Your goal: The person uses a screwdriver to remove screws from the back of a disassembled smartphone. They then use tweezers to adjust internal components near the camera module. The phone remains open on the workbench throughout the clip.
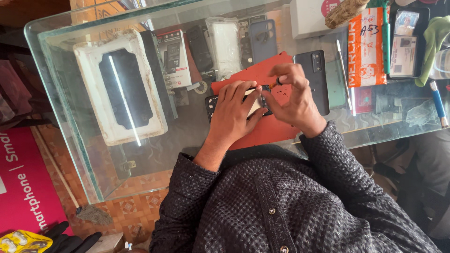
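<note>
The opened phone (243, 100) is lying on a red mat (262, 129) on the glass table (187, 136), its back cover (315, 77) already off and resting beside it. The left hand (234, 112) is pressing the phone flat, its grip closed over it. The right hand (293, 96) is arching above, fingertips pinching a small screwdriver (275, 83) upright; the inside work looks unfinished.

Head cam, steep downward look, close over glass table (65, 117).

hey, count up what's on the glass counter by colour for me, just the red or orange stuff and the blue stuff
Red or orange: 2, the red mat and the orange packet.
Blue: 1, the blue pen.
Total: 3.
</note>
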Demonstrator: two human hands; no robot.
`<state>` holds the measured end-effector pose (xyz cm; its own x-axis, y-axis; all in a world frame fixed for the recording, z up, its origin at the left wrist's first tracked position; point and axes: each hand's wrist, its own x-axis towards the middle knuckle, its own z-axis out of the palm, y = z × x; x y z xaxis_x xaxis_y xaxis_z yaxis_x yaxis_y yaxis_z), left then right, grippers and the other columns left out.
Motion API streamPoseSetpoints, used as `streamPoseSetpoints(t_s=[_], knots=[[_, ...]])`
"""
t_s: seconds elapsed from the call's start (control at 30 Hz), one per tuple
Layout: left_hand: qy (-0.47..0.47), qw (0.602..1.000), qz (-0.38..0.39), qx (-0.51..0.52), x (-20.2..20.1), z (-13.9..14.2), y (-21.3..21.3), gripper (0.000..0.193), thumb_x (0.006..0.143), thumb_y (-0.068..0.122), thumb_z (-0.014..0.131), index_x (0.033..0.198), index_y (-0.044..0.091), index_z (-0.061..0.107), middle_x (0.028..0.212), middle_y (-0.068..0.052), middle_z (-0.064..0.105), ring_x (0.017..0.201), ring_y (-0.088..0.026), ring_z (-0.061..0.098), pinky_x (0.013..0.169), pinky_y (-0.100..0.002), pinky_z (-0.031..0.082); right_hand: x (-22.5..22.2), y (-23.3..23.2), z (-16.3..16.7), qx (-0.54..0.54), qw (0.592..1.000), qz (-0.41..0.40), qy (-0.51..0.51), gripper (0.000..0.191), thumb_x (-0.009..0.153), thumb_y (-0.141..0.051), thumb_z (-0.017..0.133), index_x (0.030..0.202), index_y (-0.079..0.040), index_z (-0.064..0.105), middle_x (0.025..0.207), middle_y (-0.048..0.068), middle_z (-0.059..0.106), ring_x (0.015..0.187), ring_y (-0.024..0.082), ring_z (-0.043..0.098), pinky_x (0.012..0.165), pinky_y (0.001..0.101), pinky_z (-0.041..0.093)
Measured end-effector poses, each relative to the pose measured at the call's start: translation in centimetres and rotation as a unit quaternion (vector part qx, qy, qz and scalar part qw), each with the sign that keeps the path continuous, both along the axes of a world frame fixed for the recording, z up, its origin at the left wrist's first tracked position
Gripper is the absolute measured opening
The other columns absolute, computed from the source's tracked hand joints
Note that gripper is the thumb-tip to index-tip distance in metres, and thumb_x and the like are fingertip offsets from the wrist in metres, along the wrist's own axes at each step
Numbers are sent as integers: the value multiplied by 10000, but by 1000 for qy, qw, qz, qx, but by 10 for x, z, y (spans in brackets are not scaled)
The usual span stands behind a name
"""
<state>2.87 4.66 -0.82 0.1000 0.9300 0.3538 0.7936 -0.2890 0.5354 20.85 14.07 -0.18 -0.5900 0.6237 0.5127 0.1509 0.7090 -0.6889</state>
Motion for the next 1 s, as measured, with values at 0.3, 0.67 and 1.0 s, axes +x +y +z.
streamPoseSetpoints(t_s=[0.3, 0.67, 1.0], knots=[[2, 1000, 0, -6, 0, 1, 0, 531, 880, 306, 804, 1312, 60, 615, 1335, -77, 576, 1278, -288, 542, 1093, -475, 409, 2, 2, 5, 9, 999, 31, 11, 601, 824, 227, 622, 1252, -56, 309, 1130, 223, 612, 1093, 375, 663, 944, 466, 537], [65, 997, -35, 4, 2, 5, -1, 555, 904, 422, 759, 1340, 105, 625, 1358, -105, 552, 1266, -318, 495, 1076, -511, 382, 6, 0, -8, -38, 998, -51, 23, 718, 884, 155, 799, 1324, -96, 289, 1180, 186, 562, 1050, 245, 629, 927, 339, 530], [93, 996, -14, -14, 7, 6, 0, 529, 871, 414, 786, 1288, 111, 665, 1340, -75, 554, 1278, -283, 498, 1085, -500, 378, 6, -1, -4, -46, 998, -39, 20, 727, 872, 205, 743, 1332, -106, 274, 1203, 206, 536, 1060, 290, 648, 958, 402, 552]])
